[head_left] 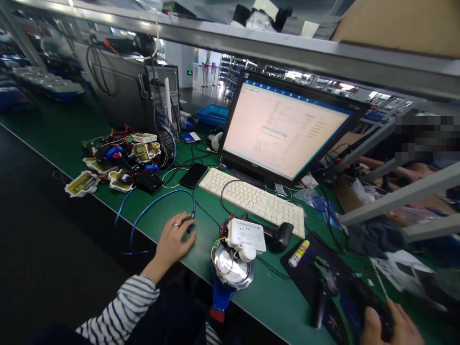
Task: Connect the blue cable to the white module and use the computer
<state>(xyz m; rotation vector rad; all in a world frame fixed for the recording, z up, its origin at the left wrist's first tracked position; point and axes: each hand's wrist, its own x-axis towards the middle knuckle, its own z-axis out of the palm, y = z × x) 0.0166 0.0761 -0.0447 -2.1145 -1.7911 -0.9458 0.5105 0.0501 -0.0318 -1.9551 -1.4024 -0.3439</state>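
Observation:
Near the table's front edge, my left hand (174, 239) has its fingers curled around the dark plug end (190, 224) of a blue cable (143, 207), which loops left over the edge. To its right stands a meter-like device with a white plastic box (246, 235), a round shiny metal body (233, 269) and a blue base (222, 296); coloured wires run from the box. At the lower right, partly out of view, my right hand (393, 326) grips a black computer mouse (377, 303) on a dark mat (302, 268). Motion blurs that corner.
A monitor (283, 127) stands behind a white keyboard (251, 196) and a barcode scanner (280, 235). A phone (194, 175) lies beside a pile of circuit boards and wires (124, 155). A glue stick (299, 254) and a green-black tool (325, 282) lie on the mat. A shelf (215, 36) runs overhead.

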